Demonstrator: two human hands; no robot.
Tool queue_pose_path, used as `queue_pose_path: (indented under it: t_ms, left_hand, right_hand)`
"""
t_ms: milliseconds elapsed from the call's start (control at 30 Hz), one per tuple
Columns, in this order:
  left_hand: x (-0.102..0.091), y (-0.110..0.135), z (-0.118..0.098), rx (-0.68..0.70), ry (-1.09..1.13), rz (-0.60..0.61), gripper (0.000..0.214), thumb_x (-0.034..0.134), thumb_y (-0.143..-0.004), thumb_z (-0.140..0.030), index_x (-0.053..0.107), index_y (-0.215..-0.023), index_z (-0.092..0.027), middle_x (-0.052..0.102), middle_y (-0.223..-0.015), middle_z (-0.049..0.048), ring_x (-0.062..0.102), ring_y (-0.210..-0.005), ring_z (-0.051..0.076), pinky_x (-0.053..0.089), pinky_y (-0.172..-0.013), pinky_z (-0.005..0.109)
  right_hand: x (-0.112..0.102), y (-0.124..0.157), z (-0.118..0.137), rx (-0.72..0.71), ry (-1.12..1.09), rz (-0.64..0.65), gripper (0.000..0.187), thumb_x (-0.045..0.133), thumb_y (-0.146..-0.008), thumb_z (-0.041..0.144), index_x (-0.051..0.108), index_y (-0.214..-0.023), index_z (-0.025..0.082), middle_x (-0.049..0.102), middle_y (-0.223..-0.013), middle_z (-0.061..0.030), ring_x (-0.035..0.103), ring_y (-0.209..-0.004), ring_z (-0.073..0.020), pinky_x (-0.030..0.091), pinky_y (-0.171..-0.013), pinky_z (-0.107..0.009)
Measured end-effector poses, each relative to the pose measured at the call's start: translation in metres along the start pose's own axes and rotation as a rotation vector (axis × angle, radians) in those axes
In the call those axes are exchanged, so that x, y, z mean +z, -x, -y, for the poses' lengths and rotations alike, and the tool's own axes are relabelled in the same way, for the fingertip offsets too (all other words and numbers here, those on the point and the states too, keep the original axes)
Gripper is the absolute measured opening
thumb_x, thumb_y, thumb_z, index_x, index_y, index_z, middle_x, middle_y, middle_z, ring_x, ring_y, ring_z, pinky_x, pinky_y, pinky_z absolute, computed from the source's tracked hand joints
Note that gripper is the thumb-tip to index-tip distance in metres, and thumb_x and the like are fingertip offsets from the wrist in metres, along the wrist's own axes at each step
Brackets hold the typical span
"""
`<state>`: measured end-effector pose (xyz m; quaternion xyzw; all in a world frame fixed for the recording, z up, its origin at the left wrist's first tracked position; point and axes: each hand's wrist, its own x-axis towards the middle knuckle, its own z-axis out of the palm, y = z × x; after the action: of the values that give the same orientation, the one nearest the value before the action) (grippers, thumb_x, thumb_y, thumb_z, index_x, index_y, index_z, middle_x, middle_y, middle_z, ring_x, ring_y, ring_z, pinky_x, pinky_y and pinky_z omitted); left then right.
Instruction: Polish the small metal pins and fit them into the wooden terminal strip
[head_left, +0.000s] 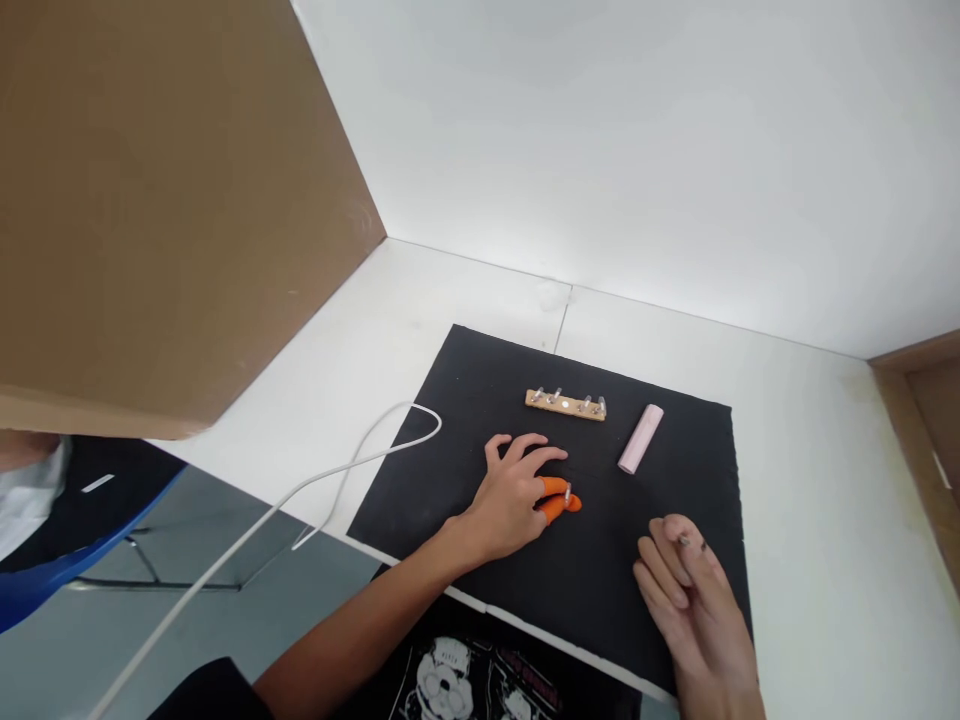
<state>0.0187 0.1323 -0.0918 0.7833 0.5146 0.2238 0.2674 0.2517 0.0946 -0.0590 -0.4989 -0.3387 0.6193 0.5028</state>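
Note:
My left hand (510, 495) rests on a black mat (465, 400), fingers curled over an orange tool (559, 498) with a small metal part, gripping its handle end. My right hand (690, 590) hovers at the mat's near right, fingers pinched on a tiny dark-tipped metal piece (686, 541) that I cannot name. Beyond the left hand lies a small wooden strip (566, 403) with several metal pegs standing in it. A pink cylinder (640, 438) lies to the strip's right.
The mat lies on a white table (810, 500) in a white-walled corner. A large brown cardboard panel (165, 200) stands at the left. A white cable (337, 470) loops onto the mat's left edge. A blue chair (67, 570) sits lower left.

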Motion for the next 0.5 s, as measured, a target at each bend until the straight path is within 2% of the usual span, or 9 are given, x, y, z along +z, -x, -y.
queue_pose_path:
  t_ms: [133,233,367,500]
  left_hand:
    - [0.001,0.000,0.001,0.016,0.017,-0.004,0.014,0.079,-0.100,-0.022,0.089,-0.103,-0.031,0.078,-0.146,0.0058,0.062,-0.144,0.037,0.037,-0.118,0.066]
    - [-0.001,0.000,0.001,0.019,0.031,-0.001,0.014,0.077,-0.101,-0.024,0.089,-0.102,-0.031,0.078,-0.146,0.0060,0.061,-0.144,0.037,0.037,-0.119,0.067]
    - [-0.003,-0.001,0.000,0.015,0.054,0.011,0.016,0.075,-0.103,-0.025,0.090,-0.102,-0.029,0.078,-0.146,0.0070,0.059,-0.146,0.038,0.036,-0.119,0.068]
    - [-0.006,-0.001,-0.003,-0.004,0.088,0.015,0.013,0.076,-0.102,-0.026,0.089,-0.100,-0.029,0.079,-0.145,0.0072,0.058,-0.148,0.039,0.035,-0.119,0.069]
  right_hand:
    - [0.006,-0.006,0.010,0.015,-0.134,0.019,0.036,0.061,-0.107,0.054,0.052,-0.085,0.026,0.012,-0.070,0.0102,0.000,-0.052,-0.0103,0.011,-0.035,-0.021]
    - [0.008,-0.022,0.024,0.031,-0.177,0.034,0.031,0.062,-0.107,0.049,0.055,-0.089,0.025,0.012,-0.073,0.0100,-0.002,-0.052,-0.0097,0.005,-0.035,-0.023]
    - [0.004,-0.059,0.044,0.073,-0.174,0.064,0.027,0.073,-0.102,0.044,0.060,-0.091,0.024,0.026,-0.071,0.0104,-0.001,-0.050,-0.0065,0.009,-0.034,-0.021]
    - [-0.007,-0.093,0.043,0.136,-0.118,0.093,0.026,0.078,-0.098,0.045,0.066,-0.090,0.023,0.035,-0.067,0.0105,0.007,-0.046,-0.0043,0.019,-0.032,-0.017]
